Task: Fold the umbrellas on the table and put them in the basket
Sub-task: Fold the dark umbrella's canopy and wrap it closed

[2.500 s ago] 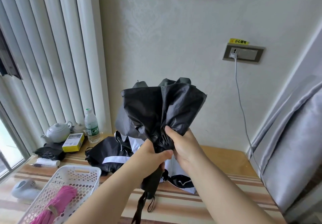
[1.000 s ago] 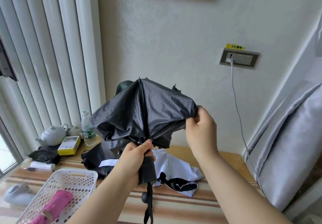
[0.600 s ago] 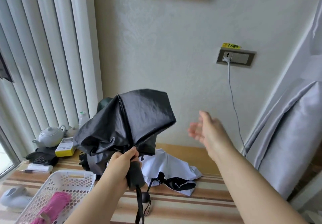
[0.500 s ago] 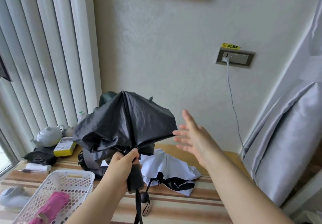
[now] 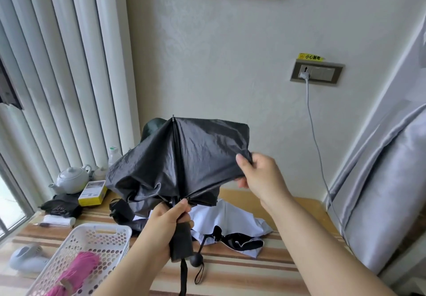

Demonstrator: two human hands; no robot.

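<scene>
At the near left, a white basket already holds a rolled pink umbrella. Beyond it, at the far left of the table, stand a teapot, a yellow box whose print is too small to read, and a bottle half hidden by cloth.

In the middle, the left hand is wrapped round the handle of the black umbrella, held up above the table with its canopy half collapsed and baggy. It looks light: thin, slick, limp fabric over slender ribs that would likely bend if forced. The handle is the firm place to hold it; the cloth is best taken at the rib tips and pleated flat panel by panel.

Behind it, a white-and-black umbrella lies unfolded on the table.

To the right, the right hand pinches the canopy's edge between thumb and fingers.

On the far wall, a socket carries a yellow sticker reading 小心触电.
</scene>
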